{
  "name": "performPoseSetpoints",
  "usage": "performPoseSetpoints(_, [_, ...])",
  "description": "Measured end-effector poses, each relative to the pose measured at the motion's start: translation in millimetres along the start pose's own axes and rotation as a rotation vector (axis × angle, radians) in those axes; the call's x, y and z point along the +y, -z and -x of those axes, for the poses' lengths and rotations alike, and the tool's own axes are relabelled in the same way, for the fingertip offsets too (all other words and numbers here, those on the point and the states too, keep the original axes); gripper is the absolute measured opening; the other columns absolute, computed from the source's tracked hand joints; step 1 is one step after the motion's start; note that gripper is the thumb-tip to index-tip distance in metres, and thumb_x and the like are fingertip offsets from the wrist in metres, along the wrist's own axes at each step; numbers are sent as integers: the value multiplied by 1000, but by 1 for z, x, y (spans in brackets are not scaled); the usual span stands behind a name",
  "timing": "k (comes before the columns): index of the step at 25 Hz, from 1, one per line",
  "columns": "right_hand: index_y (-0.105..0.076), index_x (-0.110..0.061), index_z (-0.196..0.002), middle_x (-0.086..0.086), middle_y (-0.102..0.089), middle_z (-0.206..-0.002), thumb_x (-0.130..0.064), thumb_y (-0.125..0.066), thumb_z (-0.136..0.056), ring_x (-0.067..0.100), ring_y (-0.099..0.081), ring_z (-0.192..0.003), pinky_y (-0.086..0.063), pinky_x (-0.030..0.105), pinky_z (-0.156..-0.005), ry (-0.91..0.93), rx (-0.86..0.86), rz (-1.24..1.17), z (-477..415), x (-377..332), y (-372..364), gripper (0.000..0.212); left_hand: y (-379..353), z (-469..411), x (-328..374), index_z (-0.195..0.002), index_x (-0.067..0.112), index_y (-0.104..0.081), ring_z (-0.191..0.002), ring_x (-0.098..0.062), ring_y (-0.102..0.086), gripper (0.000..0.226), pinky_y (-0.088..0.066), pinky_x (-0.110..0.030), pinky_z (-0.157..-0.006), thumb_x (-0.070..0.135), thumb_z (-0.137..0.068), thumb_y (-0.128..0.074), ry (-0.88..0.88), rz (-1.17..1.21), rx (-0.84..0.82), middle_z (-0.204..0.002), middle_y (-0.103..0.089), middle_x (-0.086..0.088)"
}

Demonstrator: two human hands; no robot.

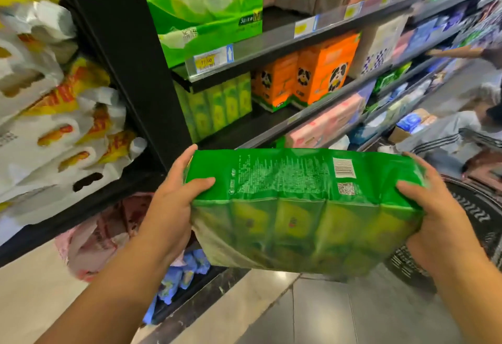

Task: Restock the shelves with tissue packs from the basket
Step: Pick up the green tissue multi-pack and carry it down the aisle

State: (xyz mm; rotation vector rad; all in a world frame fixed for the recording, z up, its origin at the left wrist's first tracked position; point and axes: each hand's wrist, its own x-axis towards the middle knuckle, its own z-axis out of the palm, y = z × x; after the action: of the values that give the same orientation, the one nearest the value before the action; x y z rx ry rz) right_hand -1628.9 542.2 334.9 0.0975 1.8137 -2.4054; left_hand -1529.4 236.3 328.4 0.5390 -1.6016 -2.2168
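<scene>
I hold a large green tissue pack (298, 202) flat in front of me, barcode side up. My left hand (173, 202) grips its left end, thumb on top. My right hand (440, 216) grips the right end the same way. The pack hovers just below and in front of a shelf (271, 126) where matching green tissue packs (217, 104) stand at the left and orange panda packs (312, 77) stand to their right. A dark mesh basket (472, 216) sits on the floor at the right, partly hidden by the pack and my right hand.
A black upright post (130, 58) separates this bay from white-and-yellow bags (54, 126) on the left. A big green pack (206, 9) sits on the shelf above. Pink and blue packs (182, 273) lie low near the floor. Another person (461, 137) crouches at the far right.
</scene>
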Motion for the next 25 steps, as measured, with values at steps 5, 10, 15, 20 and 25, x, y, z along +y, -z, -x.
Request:
performPoseSetpoints(5, [-54,-26,-124,-4,-71,-100,5,-41,-89,12,-70,-84,-58,26,-62,0,-237,29,-111,0,-7,48,-35,-50,-6,-127,22,-56,-84,-18,-69,46,-58,-26,-62,-2,-88,-54,41,-30,189,-114,-64,-8])
performPoseSetpoints(10, [-53,-23,-120,2,-67,-107,0,-42,-83,18,-68,-90,-58,31,-69,-83,-568,40,-208,-14,-18,45,-69,-71,-21,-117,31,-61,-87,-17,-70,46,-58,-33,-71,1,-83,-69,-75,-106,476,-113,-68,-8])
performPoseSetpoints(15, [-50,-16,-124,10,-65,-111,-23,-52,-79,23,-68,-92,-55,31,-61,-259,-780,131,-278,-44,-34,45,-109,-74,-32,-105,45,-65,-109,-32,-64,47,-50,-56,-94,6,-80,-74,-204,-124,630,-116,-66,-3])
performPoseSetpoints(20, [-58,-22,-120,6,-72,-103,-16,-60,-76,24,-73,-84,-61,40,-65,-136,-826,181,-303,-44,-55,44,-126,-69,-35,-108,46,-61,-100,-22,-68,48,-58,-42,-82,6,-83,-70,-338,-230,702,-104,-68,8])
performPoseSetpoints(25, [-59,-31,-99,-4,-70,-89,-7,-61,-69,18,-72,-78,-60,40,-60,63,-805,173,-310,-34,-64,38,-118,-73,-28,-113,38,-53,-98,-12,-66,49,-55,-24,-77,11,-77,-73,-503,-343,678,-109,-65,13])
